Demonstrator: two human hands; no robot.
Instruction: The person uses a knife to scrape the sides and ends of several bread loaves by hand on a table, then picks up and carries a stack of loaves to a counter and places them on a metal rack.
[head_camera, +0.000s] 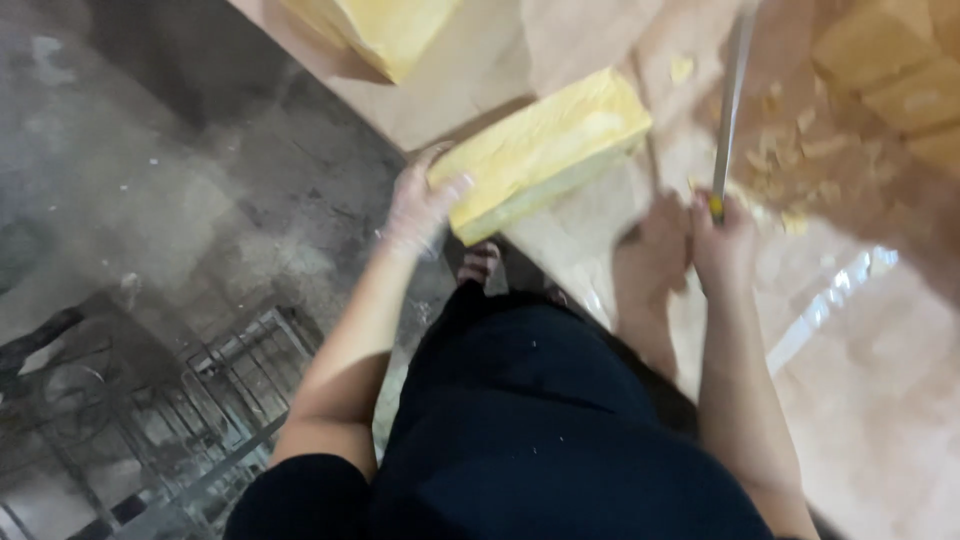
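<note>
The yellow foam block (545, 150) lay on a surface covered with brown paper (480, 70), with its long axis running from lower left to upper right, so that its near end pointed toward the person's left side. The left hand (420, 210) was on this near end; it seemed to wear a thin clear glove, and its fingers (450, 190) were curled around the corner of the block, holding it. The block therefore reached up and to the right, away from these fingers, and the left hand was clearly the nearer one to it. The right hand (722, 245) was apart from the block, to the right and a little lower, and its fingers were closed around the handle of a long knife (730, 105), whose thin blade pointed up and away from the person, almost upright in the view. Around the blade, small yellow scraps (790, 160) were scattered on the paper. More yellow blocks (900, 75) were stacked at the upper right, and another large yellow piece (385, 30) lay at the top edge. The person's bare foot (655, 250) rested on the paper just beside the right hand. To the left there was a grey concrete floor (180, 170) and a metal wire rack (200, 400).
</note>
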